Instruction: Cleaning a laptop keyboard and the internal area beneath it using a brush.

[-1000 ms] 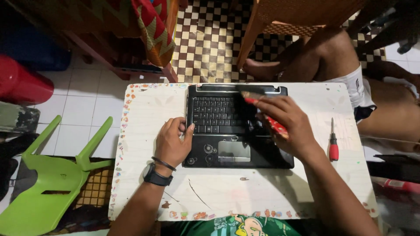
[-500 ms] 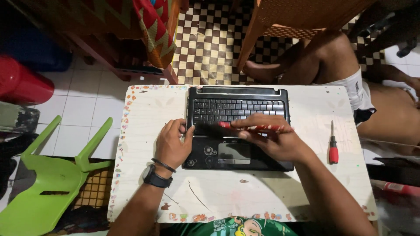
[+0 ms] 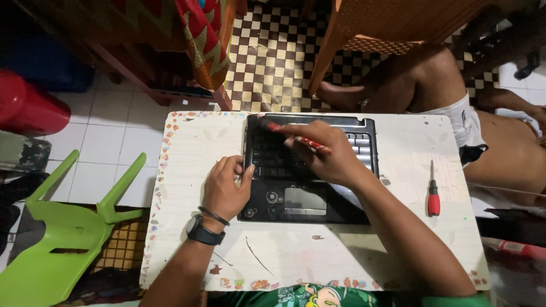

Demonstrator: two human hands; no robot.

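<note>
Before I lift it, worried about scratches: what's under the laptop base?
The laptop base lies flat on the white table. Nothing pokes out around its edges, but whatever lies beneath its middle is covered, also by the right hand.

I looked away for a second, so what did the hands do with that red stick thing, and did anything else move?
The right hand swept the red-handled tool leftwards across the black laptop keyboard base; its tip now sits near the top left corner. It stayed gripped throughout. The left hand kept holding the base's left edge, and the small red-handled screwdriver lay untouched on the white table.
</note>
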